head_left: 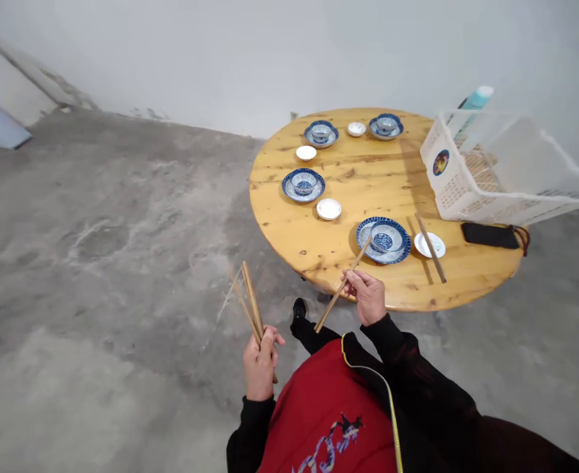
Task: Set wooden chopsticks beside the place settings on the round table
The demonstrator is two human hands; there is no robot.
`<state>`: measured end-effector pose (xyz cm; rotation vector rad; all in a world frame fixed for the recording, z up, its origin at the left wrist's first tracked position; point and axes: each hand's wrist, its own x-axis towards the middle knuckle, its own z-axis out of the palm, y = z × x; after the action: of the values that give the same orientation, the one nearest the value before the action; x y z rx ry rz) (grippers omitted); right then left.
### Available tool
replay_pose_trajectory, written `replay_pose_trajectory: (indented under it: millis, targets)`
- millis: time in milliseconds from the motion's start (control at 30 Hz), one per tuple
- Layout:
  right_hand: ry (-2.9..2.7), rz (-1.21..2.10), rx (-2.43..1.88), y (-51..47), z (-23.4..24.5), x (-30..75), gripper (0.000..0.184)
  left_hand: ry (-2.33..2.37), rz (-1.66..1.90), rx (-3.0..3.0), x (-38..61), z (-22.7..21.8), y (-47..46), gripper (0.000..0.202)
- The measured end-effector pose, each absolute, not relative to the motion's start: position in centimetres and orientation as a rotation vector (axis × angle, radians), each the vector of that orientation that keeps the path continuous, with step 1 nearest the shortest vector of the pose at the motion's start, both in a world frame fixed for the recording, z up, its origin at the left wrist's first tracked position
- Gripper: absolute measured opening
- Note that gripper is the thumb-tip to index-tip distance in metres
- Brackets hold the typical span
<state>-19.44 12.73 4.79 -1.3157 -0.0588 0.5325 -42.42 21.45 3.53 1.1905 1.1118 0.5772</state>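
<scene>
Left hand: closed round a loose chopstick bundle, out over bare floor, off the near-left side of the table. Sticks fan at the tips; can't count them. Risk: one slips if the fingers relax, and nothing under it but concrete.

Table's left edge: left plate with a bowl in it, white saucer just beside. Clear of both hands; low risk.

Right hand, at the table's near edge: narrow fingertip pinch on a chopstick pair, back ends poking out past the edge. Front ends line up with the near bowl on the near plate; contact or hover, can't tell. Risk: a careless sweep knocks the bowl, or the pinch lets the pair roll apart.

Table's near-right: chopsticks bridging the small saucer. Round-looking sticks on a curved rim, so a bump could roll them or tip the dish.

Table's right end: black phone-like slab near the edge, beside the white basket. A basket nudge could push it off.
</scene>
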Motion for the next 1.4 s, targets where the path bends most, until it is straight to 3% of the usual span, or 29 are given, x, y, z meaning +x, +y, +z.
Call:
replay_pose_trajectory:
  millis: [267,667,1167,1400]
  targets:
    - [0.088,0.520,-1.331,21.9,3.7,-14.7,0.032,1.100,0.439,1.279,-36.5,5.1,33.6,0.035]
    - [0.123,0.483,-1.549,27.2,2.0,-10.2,0.029,0.878,0.213,1.322,-29.1,4.0,42.7,0.035]
    - [0.338,0.340,-2.259,36.5,2.1,-0.4,0.017,0.604,-0.049,1.433,-20.2,3.0,63.5,0.030]
    - [0.400,0.419,-2.650,39.1,2.7,1.2,0.019,0.552,-0.092,1.430,-18.2,2.6,67.4,0.029]
